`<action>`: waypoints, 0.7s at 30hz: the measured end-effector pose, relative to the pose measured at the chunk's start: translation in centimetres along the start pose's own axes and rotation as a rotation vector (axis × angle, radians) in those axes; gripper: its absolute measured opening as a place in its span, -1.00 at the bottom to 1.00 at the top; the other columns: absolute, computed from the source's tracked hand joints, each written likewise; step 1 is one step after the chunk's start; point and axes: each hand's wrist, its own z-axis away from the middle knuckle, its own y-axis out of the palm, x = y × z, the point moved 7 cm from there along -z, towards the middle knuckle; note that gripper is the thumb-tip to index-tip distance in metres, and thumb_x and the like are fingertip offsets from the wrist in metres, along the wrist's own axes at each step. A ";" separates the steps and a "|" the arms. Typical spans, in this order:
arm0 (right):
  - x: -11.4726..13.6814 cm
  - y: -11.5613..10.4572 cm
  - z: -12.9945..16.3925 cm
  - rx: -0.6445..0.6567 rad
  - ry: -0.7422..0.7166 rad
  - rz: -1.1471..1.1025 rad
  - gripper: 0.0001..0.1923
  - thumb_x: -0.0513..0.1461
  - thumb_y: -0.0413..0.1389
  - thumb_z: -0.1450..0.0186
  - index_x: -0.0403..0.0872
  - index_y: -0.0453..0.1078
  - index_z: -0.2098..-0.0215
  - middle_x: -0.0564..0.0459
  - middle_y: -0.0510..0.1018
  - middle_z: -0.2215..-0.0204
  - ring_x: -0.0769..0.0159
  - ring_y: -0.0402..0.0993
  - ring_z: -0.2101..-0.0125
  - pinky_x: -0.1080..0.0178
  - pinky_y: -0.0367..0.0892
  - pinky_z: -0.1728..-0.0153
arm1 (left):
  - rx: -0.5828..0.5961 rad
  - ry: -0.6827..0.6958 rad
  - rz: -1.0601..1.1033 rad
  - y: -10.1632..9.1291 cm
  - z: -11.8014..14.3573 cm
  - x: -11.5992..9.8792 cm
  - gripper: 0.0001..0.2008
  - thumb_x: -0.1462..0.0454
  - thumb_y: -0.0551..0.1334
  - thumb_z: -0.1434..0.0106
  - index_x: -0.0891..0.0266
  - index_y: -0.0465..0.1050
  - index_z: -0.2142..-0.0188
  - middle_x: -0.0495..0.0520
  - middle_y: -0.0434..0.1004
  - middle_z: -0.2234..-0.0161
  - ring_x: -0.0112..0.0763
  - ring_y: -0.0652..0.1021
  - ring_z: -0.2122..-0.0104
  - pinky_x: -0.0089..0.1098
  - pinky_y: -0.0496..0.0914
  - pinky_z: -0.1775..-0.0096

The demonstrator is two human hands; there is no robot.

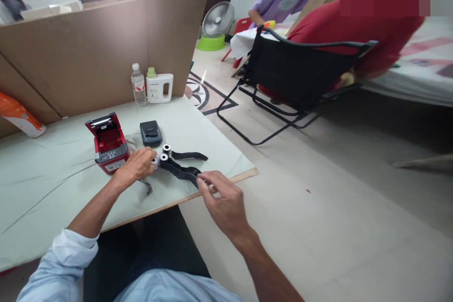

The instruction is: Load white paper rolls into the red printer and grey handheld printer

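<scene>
My left hand (136, 166) rests on the table and grips a small white paper roll (155, 161) beside a red label printer (108, 144) whose lid stands up. A second roll (163, 157) trails a black strip (180, 170) toward me. My right hand (221, 196) pinches the free end of that strip near the table's front edge. A third roll (166, 149) lies just behind, with its own black strip (189, 155) running right.
A dark small printer (151, 132) sits behind the rolls. A water bottle (138, 85) and a white jug (160, 87) stand against the cardboard screen (102, 47). A black folding chair (293, 75) and two other people are to the right. A fan (217, 21) stands on the floor.
</scene>
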 end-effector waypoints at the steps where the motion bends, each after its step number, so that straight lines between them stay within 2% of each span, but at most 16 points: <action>1: 0.5 0.3 -0.1 0.004 -0.014 -0.029 -0.85 -0.26 0.10 -0.47 -0.05 0.52 0.20 -0.03 0.64 0.31 0.27 0.58 0.34 0.28 0.44 0.40 | -0.045 0.011 0.039 -0.7 0.5 0.2 -0.70 0.34 0.28 -0.29 0.22 0.54 -0.02 0.18 0.59 -0.01 -0.14 0.59 0.01 -0.23 0.45 -0.02; 5: 1.5 2.3 0.2 0.087 -0.022 -0.100 -0.84 -0.30 0.09 -0.46 -0.05 0.52 0.20 -0.01 0.63 0.32 0.31 0.57 0.36 0.31 0.44 0.40 | -0.258 0.011 0.163 -4.2 3.9 1.1 -0.65 0.32 0.25 -0.32 0.23 0.53 -0.10 0.16 0.61 -0.01 -0.20 0.61 0.07 -0.23 0.46 -0.04; 8: 1.4 4.3 0.7 0.193 -0.007 -0.124 -0.83 -0.29 0.08 -0.47 -0.05 0.53 0.16 0.00 0.64 0.30 0.32 0.57 0.38 0.30 0.46 0.37 | -0.295 -0.013 0.155 -5.0 6.6 1.6 -0.72 0.37 0.17 -0.34 0.22 0.58 0.02 0.15 0.63 0.10 -0.20 0.62 0.12 -0.24 0.48 0.02; 10: 1.3 5.8 1.0 0.267 0.000 -0.133 -0.81 -0.28 0.07 -0.47 -0.04 0.54 0.09 -0.02 0.66 0.24 0.31 0.58 0.37 0.27 0.49 0.31 | -0.277 -0.023 0.127 -4.1 7.7 2.0 -0.74 0.38 0.18 -0.31 0.21 0.59 0.07 0.15 0.62 0.13 -0.18 0.61 0.14 -0.23 0.49 0.04; 12: 1.4 7.5 1.4 0.342 0.006 -0.124 -0.79 -0.25 0.10 -0.47 -0.04 0.54 0.01 -0.06 0.66 0.17 0.26 0.60 0.33 0.22 0.51 0.22 | -0.256 -0.010 0.139 -2.6 8.2 2.3 -0.69 0.38 0.21 -0.29 0.20 0.57 0.01 0.17 0.62 0.10 -0.20 0.61 0.17 -0.22 0.50 0.02; 15: 1.5 10.5 2.3 0.448 0.025 -0.080 -0.67 -0.17 0.20 -0.43 -0.03 0.48 -0.14 -0.12 0.64 0.04 0.14 0.62 0.18 0.14 0.51 0.12 | -0.234 0.023 0.207 -0.3 8.1 2.9 -0.61 0.36 0.26 -0.27 0.19 0.53 -0.10 0.17 0.60 0.04 -0.25 0.61 0.22 -0.22 0.51 0.02; 17: 1.6 12.3 2.8 0.477 0.035 -0.044 -0.58 -0.15 0.25 -0.39 -0.03 0.44 -0.18 -0.15 0.61 -0.02 0.07 0.60 0.08 0.11 0.50 0.10 | -0.235 0.030 0.237 0.9 7.8 3.2 -0.61 0.35 0.29 -0.27 0.19 0.53 -0.09 0.17 0.61 0.05 -0.24 0.62 0.21 -0.21 0.52 0.02; 19: 1.6 13.7 3.2 0.465 0.040 -0.018 -0.67 -0.20 0.22 -0.38 -0.04 0.48 -0.10 -0.13 0.62 0.03 0.06 0.58 0.05 0.13 0.47 0.11 | -0.259 0.023 0.255 1.4 7.6 3.6 -0.63 0.36 0.29 -0.27 0.19 0.53 -0.07 0.17 0.62 0.07 -0.21 0.63 0.16 -0.19 0.51 -0.01; 21: 1.3 14.4 3.2 0.426 0.053 -0.029 -0.82 -0.28 0.12 -0.39 -0.04 0.53 0.08 -0.08 0.63 0.17 0.12 0.57 0.13 0.18 0.42 0.14 | -0.296 0.005 0.271 1.6 7.6 4.0 -0.68 0.37 0.29 -0.28 0.19 0.54 -0.04 0.17 0.64 0.09 -0.17 0.63 0.11 -0.17 0.50 -0.04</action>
